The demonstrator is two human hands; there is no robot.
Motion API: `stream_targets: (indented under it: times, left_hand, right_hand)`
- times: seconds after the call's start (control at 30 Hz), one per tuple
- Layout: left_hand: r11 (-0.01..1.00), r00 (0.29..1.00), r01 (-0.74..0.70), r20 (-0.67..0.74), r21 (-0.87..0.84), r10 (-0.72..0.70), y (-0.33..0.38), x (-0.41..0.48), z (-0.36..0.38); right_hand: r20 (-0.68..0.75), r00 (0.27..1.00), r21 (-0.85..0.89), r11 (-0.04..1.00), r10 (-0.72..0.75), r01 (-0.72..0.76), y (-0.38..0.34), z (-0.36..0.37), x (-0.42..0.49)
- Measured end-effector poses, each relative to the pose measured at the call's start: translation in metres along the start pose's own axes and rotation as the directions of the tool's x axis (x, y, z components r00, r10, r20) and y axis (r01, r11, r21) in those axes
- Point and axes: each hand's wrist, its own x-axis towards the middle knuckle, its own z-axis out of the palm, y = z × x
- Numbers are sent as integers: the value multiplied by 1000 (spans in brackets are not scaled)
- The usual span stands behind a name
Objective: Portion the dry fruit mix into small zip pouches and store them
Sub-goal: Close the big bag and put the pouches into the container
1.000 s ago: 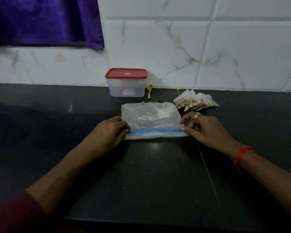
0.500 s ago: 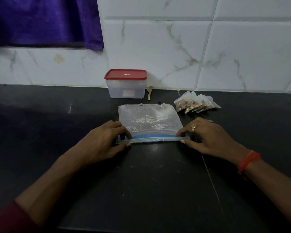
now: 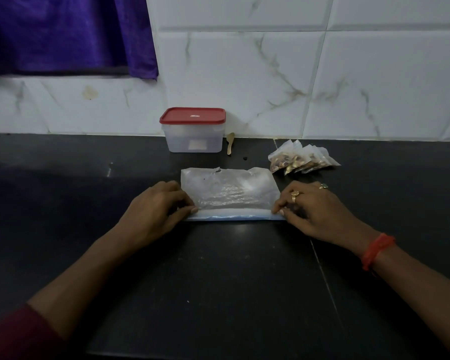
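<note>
A large clear zip bag [image 3: 229, 193] lies flat on the black counter [image 3: 218, 281], and it looks empty. Its blue zip edge is folded over toward the wall along the near side. My left hand [image 3: 156, 211] pinches the fold's left end. My right hand [image 3: 315, 211], with rings on two fingers, pinches the right end. Several small filled pouches of dry fruit mix [image 3: 300, 160] lie fanned out behind my right hand. A clear storage box with a red lid [image 3: 192, 129] stands shut against the wall.
A small wooden spoon [image 3: 230, 142] leans at the wall beside the box. A dark crumb [image 3: 244, 159] lies near it. A purple curtain [image 3: 63, 35] hangs at the upper left over the white tiled wall.
Both hands have rolled the bag's zip edge over, away from me, so the blue strip now lies under a fold. The hands stayed at the bag's two ends.
</note>
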Motion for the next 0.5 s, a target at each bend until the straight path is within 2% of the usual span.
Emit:
stream_targets:
  times: [0.13, 0.23, 0.37, 0.4, 0.5]
  left_hand:
    - [999, 996, -43, 74, 24, 41, -6, -3, -9]
    - [998, 998, -53, 46, 18, 52, -8, -4, -11]
    - [988, 999, 39, -1, -149, -40, -6, -3, -11]
    - [985, 998, 57, 4, -161, -57, -6, -3, -10]
    - [996, 997, 69, 21, -53, -68, -10, -3, -6]
  right_hand:
    - [16, 998, -12, 998, -55, 55, 2, -6, -2]
    - [-42, 997, 31, 998, -57, 59, 4, -5, -2]
    - [-151, 988, 168, 986, 27, -1, 3, -1, 5]
    - [-161, 986, 159, 987, 32, -6, 2, 1, 7]
    - [-159, 987, 58, 998, 0, 9, 4, 6, 8]
